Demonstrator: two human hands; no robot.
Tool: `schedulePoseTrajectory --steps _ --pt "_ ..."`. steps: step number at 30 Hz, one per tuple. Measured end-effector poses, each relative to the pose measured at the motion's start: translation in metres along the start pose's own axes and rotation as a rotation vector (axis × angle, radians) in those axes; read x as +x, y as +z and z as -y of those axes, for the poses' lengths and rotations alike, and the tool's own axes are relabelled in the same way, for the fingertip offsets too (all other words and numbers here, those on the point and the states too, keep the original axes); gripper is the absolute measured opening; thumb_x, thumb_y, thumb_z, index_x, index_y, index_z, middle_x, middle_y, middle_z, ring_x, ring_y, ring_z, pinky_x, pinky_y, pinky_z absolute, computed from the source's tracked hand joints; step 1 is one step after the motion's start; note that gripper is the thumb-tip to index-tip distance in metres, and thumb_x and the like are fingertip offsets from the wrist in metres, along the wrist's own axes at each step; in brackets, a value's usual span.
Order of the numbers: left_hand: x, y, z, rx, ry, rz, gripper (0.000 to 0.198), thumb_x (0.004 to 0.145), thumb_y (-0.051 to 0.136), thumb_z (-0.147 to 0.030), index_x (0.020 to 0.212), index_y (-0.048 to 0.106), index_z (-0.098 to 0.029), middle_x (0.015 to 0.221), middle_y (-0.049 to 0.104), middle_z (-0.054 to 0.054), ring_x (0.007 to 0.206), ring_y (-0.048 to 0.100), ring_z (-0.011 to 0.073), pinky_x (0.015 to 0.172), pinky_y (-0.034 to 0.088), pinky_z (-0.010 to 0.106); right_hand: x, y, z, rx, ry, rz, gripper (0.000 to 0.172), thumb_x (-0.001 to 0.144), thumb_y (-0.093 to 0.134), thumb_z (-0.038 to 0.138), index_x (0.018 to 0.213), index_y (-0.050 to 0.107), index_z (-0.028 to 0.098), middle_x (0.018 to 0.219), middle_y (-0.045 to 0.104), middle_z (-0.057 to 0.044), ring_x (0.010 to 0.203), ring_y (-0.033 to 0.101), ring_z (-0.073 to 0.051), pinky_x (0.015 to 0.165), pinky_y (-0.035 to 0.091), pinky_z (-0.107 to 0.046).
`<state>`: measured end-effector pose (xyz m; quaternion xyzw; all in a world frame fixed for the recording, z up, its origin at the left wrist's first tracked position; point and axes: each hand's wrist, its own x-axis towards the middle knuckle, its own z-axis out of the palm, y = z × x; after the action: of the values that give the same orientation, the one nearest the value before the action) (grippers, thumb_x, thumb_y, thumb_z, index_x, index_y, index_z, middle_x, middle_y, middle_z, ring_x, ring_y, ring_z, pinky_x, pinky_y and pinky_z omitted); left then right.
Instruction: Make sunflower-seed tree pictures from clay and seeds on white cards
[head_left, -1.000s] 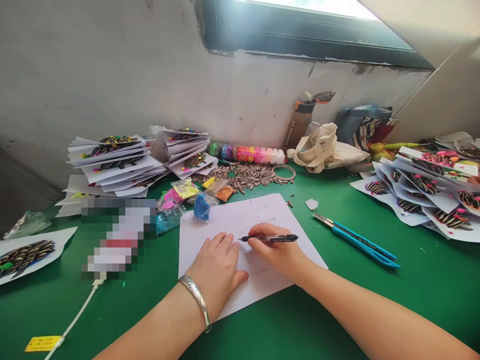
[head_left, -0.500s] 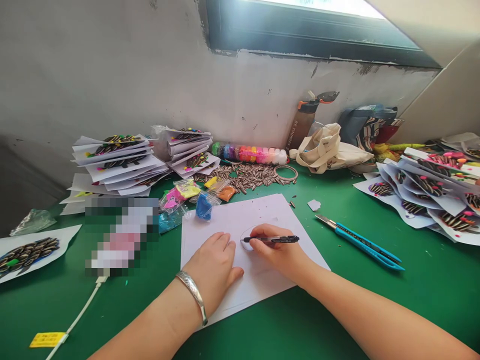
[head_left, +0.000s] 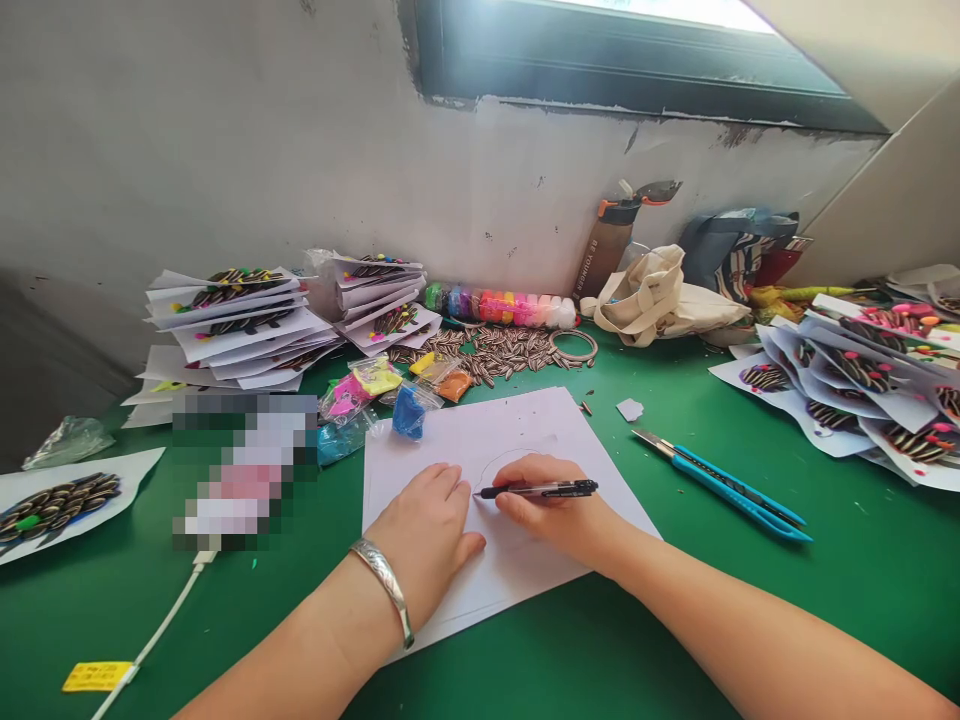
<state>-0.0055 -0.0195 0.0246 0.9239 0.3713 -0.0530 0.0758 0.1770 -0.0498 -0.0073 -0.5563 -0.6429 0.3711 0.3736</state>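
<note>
A white sheet of paper [head_left: 495,430] lies on the green table [head_left: 825,560] in front of me. My left hand [head_left: 427,535] rests flat on the sheet with fingers stretched out, a silver bangle on its wrist. My right hand [head_left: 559,505] is closed on a black pen [head_left: 536,490], whose tip touches the paper at the left side of a faint curved pencil-like line drawn just above my fingers.
Stacks of white cards with seed pictures [head_left: 232,320] stand at the back left and more at the right [head_left: 855,385]. Loose sunflower seeds [head_left: 499,350], clay packets [head_left: 409,410], a row of coloured clay pots [head_left: 499,305], a blue utility knife [head_left: 724,485], a bottle [head_left: 607,245] and a cloth bag [head_left: 660,295] surround the sheet.
My right hand with the pen has slid slightly down and toward me, uncovering the upper arc of the drawn curve. My left hand has stayed flat on the paper.
</note>
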Motion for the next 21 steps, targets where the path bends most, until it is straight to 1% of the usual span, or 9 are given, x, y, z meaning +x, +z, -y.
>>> schedulePoseTrajectory --steps 3,5,9,16,21 --pt "-0.0002 0.0012 0.0018 -0.012 -0.005 0.003 0.037 0.084 0.062 -0.027 0.115 0.062 -0.006 0.125 0.059 0.019 0.122 0.050 0.0316 0.104 0.041 0.044 0.0005 -0.0011 0.0012 0.075 0.084 -0.027 0.010 0.076 0.060 0.023 0.083 0.068 0.021 0.083 0.071 -0.001 0.077 0.064 -0.016 0.070 0.050 -0.026" --pt "-0.0004 0.0018 0.0027 -0.021 -0.009 -0.004 0.036 0.083 0.062 -0.026 0.113 0.062 -0.006 0.125 0.059 0.019 0.121 0.051 0.0314 0.103 0.042 0.044 0.0004 -0.0012 0.0018 0.090 0.098 -0.036 0.010 0.076 0.060 0.023 0.083 0.068 0.021 0.083 0.071 -0.001 0.077 0.064 -0.015 0.068 0.050 -0.025" --pt "-0.0005 0.0019 0.0028 -0.023 0.002 -0.033 0.032 0.082 0.063 -0.024 0.109 0.063 -0.007 0.122 0.061 0.019 0.118 0.053 0.0314 0.100 0.044 0.045 0.0002 -0.0006 0.0022 0.032 0.060 -0.019 0.011 0.075 0.061 0.021 0.083 0.069 0.022 0.082 0.071 -0.001 0.076 0.064 -0.016 0.068 0.050 -0.026" --pt "-0.0022 0.0007 0.0005 -0.019 0.001 -0.032 0.032 0.082 0.063 -0.024 0.110 0.063 -0.008 0.120 0.062 0.018 0.117 0.054 0.0310 0.100 0.043 0.043 0.0010 -0.0017 0.0022 -0.034 -0.065 0.039 0.014 0.073 0.062 0.017 0.082 0.070 0.024 0.082 0.072 0.000 0.080 0.065 -0.017 0.074 0.050 -0.029" --pt "-0.0020 -0.0011 -0.0002 -0.046 -0.003 -0.023 0.031 0.082 0.063 -0.022 0.109 0.063 -0.006 0.119 0.062 0.019 0.117 0.053 0.0318 0.100 0.043 0.044 0.0005 -0.0038 0.0027 0.011 -0.012 0.015 0.013 0.073 0.063 0.017 0.083 0.070 0.022 0.084 0.072 -0.001 0.080 0.065 -0.017 0.073 0.051 -0.027"
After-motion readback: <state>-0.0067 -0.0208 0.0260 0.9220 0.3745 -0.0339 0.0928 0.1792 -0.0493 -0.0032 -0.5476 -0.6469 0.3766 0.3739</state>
